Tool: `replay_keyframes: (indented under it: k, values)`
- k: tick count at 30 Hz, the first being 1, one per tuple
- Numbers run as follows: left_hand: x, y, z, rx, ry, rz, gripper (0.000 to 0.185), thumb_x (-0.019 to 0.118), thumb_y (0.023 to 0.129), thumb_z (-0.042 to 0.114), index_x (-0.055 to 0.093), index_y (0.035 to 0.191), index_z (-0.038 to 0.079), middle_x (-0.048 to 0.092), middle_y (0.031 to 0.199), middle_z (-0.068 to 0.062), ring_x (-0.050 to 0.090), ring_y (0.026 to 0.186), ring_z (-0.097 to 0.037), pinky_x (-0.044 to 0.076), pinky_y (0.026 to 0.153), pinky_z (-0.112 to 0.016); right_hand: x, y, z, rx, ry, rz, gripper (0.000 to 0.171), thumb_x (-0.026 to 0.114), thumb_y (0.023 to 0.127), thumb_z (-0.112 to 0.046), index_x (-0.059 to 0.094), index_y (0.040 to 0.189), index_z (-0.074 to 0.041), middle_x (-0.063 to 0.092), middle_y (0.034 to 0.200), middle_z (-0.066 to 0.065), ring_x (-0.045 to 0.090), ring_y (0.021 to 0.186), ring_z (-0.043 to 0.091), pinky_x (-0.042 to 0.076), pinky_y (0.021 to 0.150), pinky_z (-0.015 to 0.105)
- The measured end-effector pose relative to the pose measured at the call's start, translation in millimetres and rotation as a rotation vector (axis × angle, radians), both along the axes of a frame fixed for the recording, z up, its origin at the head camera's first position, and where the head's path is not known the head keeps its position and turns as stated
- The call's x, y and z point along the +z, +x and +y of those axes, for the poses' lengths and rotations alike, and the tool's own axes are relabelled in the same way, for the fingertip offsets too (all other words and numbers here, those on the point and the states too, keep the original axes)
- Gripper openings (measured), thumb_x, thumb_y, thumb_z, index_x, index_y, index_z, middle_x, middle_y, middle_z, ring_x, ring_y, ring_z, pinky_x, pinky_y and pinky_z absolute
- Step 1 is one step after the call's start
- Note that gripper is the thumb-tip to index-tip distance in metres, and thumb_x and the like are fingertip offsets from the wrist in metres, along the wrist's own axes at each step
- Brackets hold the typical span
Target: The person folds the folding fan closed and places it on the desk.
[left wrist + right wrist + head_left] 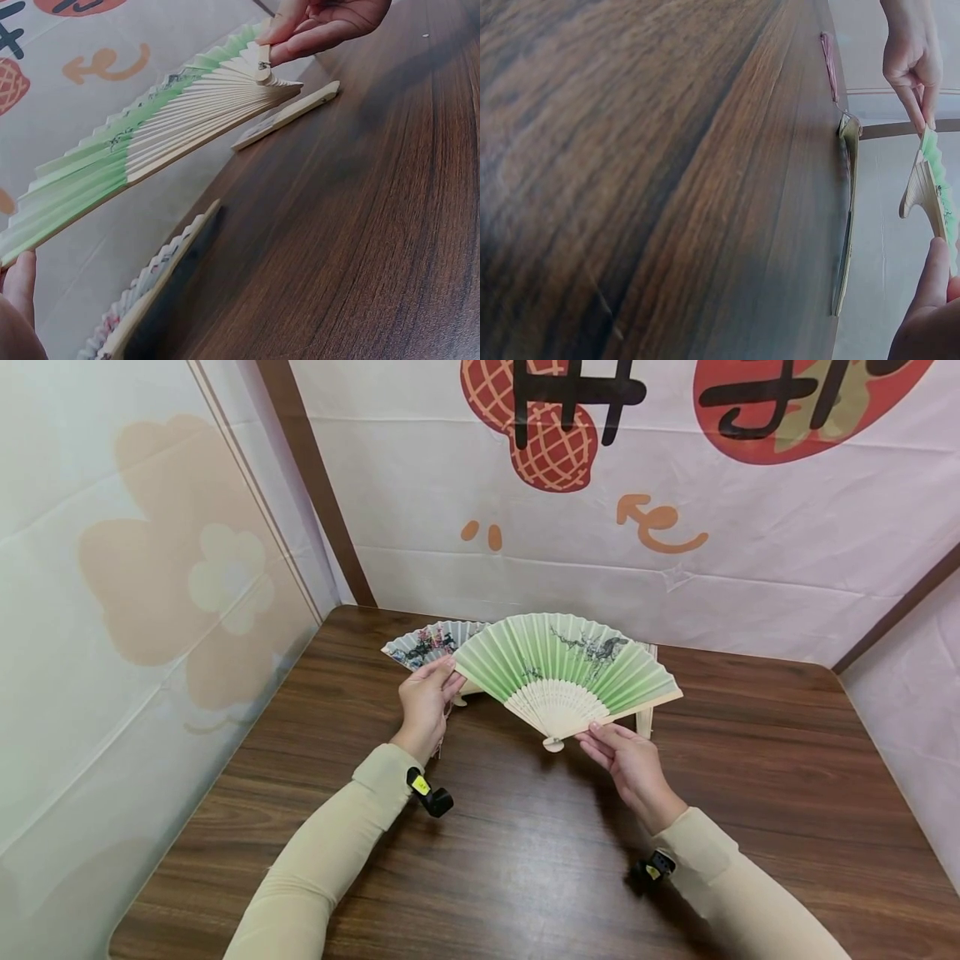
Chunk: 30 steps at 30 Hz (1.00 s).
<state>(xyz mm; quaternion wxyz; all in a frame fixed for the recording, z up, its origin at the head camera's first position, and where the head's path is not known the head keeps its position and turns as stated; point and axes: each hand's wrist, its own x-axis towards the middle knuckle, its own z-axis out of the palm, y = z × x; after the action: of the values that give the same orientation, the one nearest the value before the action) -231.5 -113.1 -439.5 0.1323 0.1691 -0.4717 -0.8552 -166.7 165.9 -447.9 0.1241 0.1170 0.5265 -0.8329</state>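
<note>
Green fan (564,672) spread betw. both hands, held above table (525,860).

A white flowered fan (429,645) lies open on the brown wooden table (525,860), near a printed cloth backdrop (750,552).

An open green paper fan with pale wooden ribs (564,670) is held above the dark wood-grain surface (525,860), the left hand (425,703) pinching its left edge and the right hand (628,762) gripping its right guard near the pivot. Behind it lies a white flower-printed paper fan (429,644), apparently flat on the surface.
</note>
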Motion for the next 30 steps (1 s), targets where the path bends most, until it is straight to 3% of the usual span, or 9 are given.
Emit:
replay_keyframes:
  k: [10,30]
  values:
    - [-1.7,-2.4,1.8,-0.018,-0.020,0.024,0.028,0.063,0.095,-0.002,0.062,0.119,-0.016,0.074,0.074,0.000,0.073,0.066,-0.008,0.063,0.071,-0.022,0.3,0.0,0.3,0.016,-0.001,-0.005,0.035,0.048,0.102,0.001,0.067,0.075,-0.010,0.073,0.078,-0.001,0.075,0.081,0.011,0.062,0.083,0.023]
    - [0.2,-4.0,5.8,-0.034,-0.015,-0.023,0.021,0.065,0.094,-0.001,0.068,0.113,-0.010,0.074,0.074,0.002,0.072,0.064,-0.007,0.063,0.068,-0.021,-1.9,0.4,3.0,0.058,0.021,0.017,0.031,0.052,0.100,0.002,0.069,0.077,-0.011,0.074,0.079,-0.002,0.075,0.080,0.011,0.063,0.083,0.024]
